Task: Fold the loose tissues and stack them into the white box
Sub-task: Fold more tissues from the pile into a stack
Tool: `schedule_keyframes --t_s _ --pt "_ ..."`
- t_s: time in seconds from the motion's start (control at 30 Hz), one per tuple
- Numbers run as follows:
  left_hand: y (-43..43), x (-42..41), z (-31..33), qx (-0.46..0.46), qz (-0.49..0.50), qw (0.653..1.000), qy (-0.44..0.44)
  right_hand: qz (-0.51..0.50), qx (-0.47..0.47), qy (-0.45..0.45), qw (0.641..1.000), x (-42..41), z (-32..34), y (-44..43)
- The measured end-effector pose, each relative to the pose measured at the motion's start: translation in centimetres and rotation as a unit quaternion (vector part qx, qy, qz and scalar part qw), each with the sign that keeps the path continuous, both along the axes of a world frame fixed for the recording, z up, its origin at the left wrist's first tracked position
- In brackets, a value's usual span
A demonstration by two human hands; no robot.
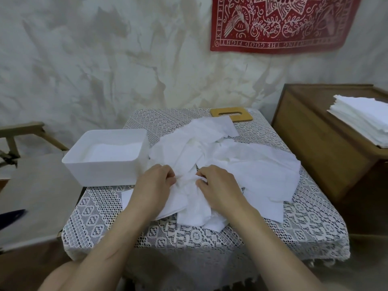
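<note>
Works at a small table (100, 208) draped in white lace, both forearms reaching in from the near edge. Grips one crumpled tissue (186, 192) at the near side of the heap, using both hands. Curls the fingers of the left hand (154, 185) inward and pinches the paper's left side; does likewise with the right hand (219, 186) on the paper's right side, knuckles up, fingertips bunched together and tucked into the folds. Holds the two hands close, just apart, with the tissue gathered between them. Has the other loose tissues (252, 162) lying in a rumpled, overlapping pile over the middle and right of the table, with one sheet lapping the near edge of a slotted wooden lid (245, 117) at the far side. Has the white box (100, 173) on the table's left, just beside the pile and near the left hand, open-topped, with a flat layer of white tissue (115, 151) inside. Shows, off to the right, a wooden cabinet (315, 148) bearing a neat stack of white sheets (365, 118), and on the wall a red patterned cloth (283, 24)
</note>
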State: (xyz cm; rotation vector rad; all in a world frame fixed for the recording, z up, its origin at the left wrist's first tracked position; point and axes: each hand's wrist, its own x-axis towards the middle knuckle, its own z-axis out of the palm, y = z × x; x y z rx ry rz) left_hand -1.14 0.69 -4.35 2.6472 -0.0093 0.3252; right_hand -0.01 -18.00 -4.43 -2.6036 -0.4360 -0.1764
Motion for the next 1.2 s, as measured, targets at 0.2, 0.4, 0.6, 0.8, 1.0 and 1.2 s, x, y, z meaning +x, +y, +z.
schedule_keyframes --t_s 0.2,0.4,0.6,0.8,1.0,1.2 --pt "-2.9 1.3 -0.1 -0.03 -0.022 0.998 -0.044 -0.052 0.013 -0.021 0.998 1.0 1.0 -2.4" --pt "-3.2 1.3 -0.5 -0.021 -0.038 0.998 -0.038 -0.068 -0.007 0.022 0.997 1.5 0.2 -3.3" --pt "-0.8 -0.3 -0.8 0.027 0.018 0.999 -0.04 -0.066 0.016 0.028 0.997 0.9 0.8 -3.6" --pt "0.1 -0.3 -1.2 0.034 0.05 0.998 -0.037 -0.07 0.011 0.03 0.997 0.1 0.6 -3.8" --pt "0.2 0.3 -1.3 0.0 0.055 0.998 -0.044 -0.068 0.017 0.026 0.997 -0.1 0.7 -3.8" --pt "-2.6 0.9 -0.7 -0.067 0.022 0.996 -0.063 -0.089 0.056 0.005 0.994 0.4 1.7 -4.4"
